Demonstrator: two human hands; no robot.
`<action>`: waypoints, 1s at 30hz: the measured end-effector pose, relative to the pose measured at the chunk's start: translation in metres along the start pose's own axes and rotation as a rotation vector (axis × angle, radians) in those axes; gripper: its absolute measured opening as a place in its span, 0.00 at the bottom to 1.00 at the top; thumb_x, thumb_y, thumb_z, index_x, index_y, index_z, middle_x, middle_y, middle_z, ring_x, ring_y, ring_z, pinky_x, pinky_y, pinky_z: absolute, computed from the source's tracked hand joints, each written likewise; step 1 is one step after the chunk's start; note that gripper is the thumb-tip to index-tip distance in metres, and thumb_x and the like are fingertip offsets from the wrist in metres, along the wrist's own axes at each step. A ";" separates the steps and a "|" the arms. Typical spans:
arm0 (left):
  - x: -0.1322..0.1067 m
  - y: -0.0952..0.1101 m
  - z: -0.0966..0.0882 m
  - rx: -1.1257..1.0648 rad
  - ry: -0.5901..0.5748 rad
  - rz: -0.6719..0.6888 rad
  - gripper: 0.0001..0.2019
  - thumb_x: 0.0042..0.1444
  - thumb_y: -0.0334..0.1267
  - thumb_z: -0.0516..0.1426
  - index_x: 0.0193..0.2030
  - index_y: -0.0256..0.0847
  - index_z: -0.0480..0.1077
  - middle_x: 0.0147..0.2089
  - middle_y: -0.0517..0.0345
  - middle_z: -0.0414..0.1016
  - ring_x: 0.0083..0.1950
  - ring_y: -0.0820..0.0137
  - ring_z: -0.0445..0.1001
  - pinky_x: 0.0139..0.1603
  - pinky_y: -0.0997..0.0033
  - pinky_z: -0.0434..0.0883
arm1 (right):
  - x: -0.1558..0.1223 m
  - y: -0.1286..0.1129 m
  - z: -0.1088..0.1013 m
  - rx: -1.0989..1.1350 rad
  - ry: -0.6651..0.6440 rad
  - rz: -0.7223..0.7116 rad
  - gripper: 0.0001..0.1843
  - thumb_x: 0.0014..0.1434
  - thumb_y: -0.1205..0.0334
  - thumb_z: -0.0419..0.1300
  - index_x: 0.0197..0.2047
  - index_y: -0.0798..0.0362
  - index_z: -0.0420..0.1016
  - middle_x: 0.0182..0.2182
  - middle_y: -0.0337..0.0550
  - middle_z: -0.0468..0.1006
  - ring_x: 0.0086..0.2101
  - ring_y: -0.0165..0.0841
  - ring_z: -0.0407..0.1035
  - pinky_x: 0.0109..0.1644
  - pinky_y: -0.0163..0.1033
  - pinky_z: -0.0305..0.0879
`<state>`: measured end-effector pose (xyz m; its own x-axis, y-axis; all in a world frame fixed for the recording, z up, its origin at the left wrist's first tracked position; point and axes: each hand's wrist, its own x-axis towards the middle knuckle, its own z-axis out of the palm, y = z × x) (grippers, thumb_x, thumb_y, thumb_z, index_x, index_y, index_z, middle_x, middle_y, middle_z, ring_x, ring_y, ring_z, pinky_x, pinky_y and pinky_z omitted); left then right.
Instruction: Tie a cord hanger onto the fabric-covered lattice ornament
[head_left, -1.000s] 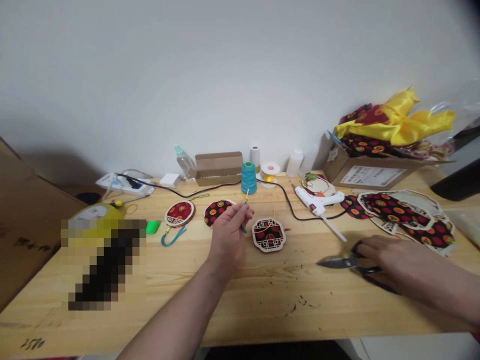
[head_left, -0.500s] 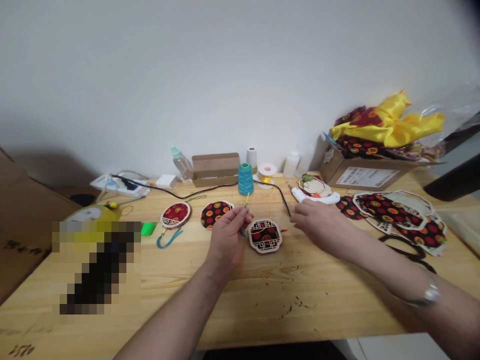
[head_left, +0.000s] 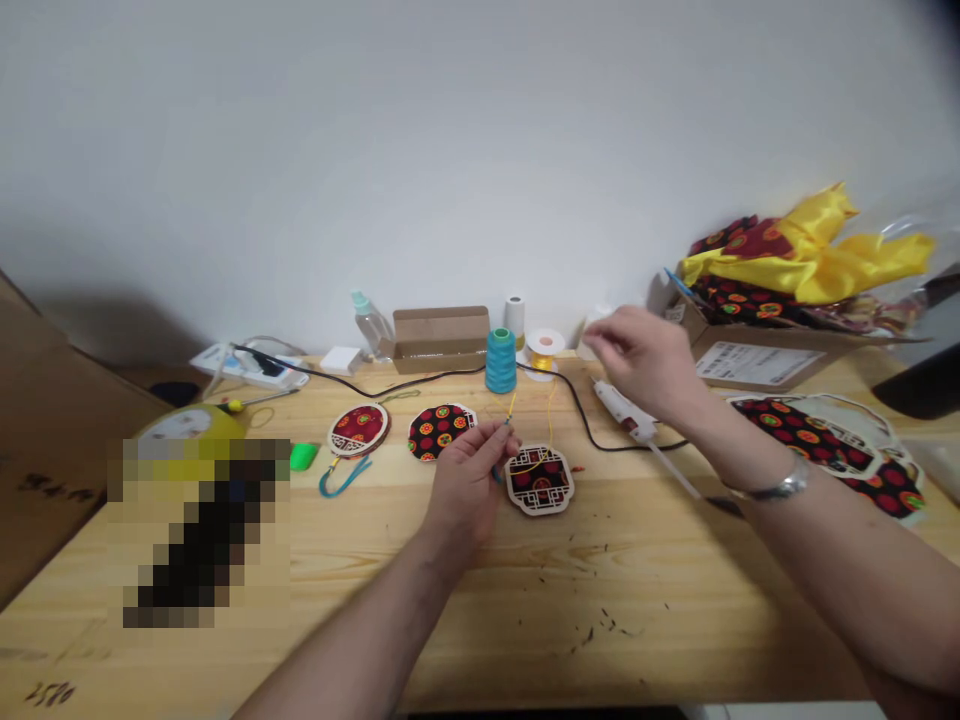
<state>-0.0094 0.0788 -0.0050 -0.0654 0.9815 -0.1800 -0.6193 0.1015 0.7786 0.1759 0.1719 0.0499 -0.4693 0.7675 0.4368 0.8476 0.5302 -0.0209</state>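
Note:
My left hand (head_left: 474, 475) pinches a thin blue-and-yellow cord (head_left: 511, 405) between thumb and fingertips, its yellow end pointing up. Just right of it lies a scalloped wooden lattice frame (head_left: 538, 480) with dark red patterned fabric; a yellow thread crosses it. My right hand (head_left: 641, 355) is raised over the back of the table, fingers drawn together. What they hold, if anything, I cannot make out. Beneath that hand a white glue gun (head_left: 624, 408) lies on the table, a pale glue stick (head_left: 675, 470) behind it. A teal thread cone (head_left: 501, 362) stands beyond my left hand.
A round fabric piece (head_left: 441, 432) and a round pendant (head_left: 360, 430) with a blue loop lie left. Behind are a yellow thread spool (head_left: 545, 348), an open small box (head_left: 441, 345) and a spray bottle (head_left: 371, 328). A black cable (head_left: 589, 430) runs across. A fabric-filled carton (head_left: 757, 355) stands right.
My right hand has risen up and away from the tabletop beside the glue gun. The glue gun now lies at a different angle. My left hand keeps its pinch on the cord; the view has shifted slightly.

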 end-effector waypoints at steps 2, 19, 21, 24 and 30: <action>-0.001 0.000 0.001 0.010 0.011 -0.003 0.05 0.43 0.34 0.63 0.25 0.34 0.72 0.21 0.61 0.69 0.26 0.77 0.66 0.32 0.78 0.63 | 0.003 0.003 -0.001 0.106 0.016 0.072 0.15 0.61 0.67 0.46 0.46 0.56 0.70 0.37 0.48 0.74 0.35 0.34 0.67 0.39 0.39 0.60; 0.000 -0.001 -0.001 0.144 0.038 0.100 0.06 0.47 0.36 0.61 0.24 0.36 0.71 0.23 0.62 0.70 0.26 0.77 0.66 0.31 0.78 0.64 | -0.045 -0.098 0.019 1.660 -0.535 0.591 0.08 0.46 0.63 0.61 0.31 0.56 0.69 0.19 0.30 0.62 0.16 0.19 0.51 0.16 0.27 0.46; 0.000 -0.001 -0.001 0.151 0.047 0.110 0.06 0.47 0.36 0.61 0.24 0.36 0.71 0.23 0.62 0.70 0.26 0.77 0.66 0.31 0.78 0.63 | -0.044 -0.098 0.023 1.712 -0.567 0.631 0.11 0.46 0.60 0.62 0.32 0.57 0.70 0.16 0.28 0.59 0.14 0.19 0.48 0.16 0.27 0.42; 0.001 -0.001 -0.001 0.165 0.062 0.113 0.06 0.46 0.36 0.61 0.25 0.36 0.71 0.22 0.63 0.69 0.25 0.77 0.66 0.29 0.78 0.62 | -0.044 -0.099 0.030 1.724 -0.583 0.681 0.14 0.45 0.58 0.64 0.34 0.58 0.72 0.14 0.28 0.60 0.14 0.19 0.47 0.16 0.29 0.40; 0.003 -0.001 -0.003 0.215 0.108 0.121 0.06 0.46 0.36 0.61 0.24 0.36 0.71 0.22 0.63 0.68 0.25 0.78 0.64 0.29 0.78 0.61 | -0.051 -0.097 0.038 1.634 -0.582 0.655 0.10 0.46 0.58 0.62 0.24 0.57 0.70 0.12 0.29 0.59 0.14 0.20 0.49 0.18 0.30 0.43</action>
<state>-0.0111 0.0813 -0.0082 -0.2187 0.9668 -0.1321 -0.4220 0.0283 0.9062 0.1086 0.0950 -0.0044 -0.5211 0.7923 -0.3174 0.0209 -0.3600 -0.9327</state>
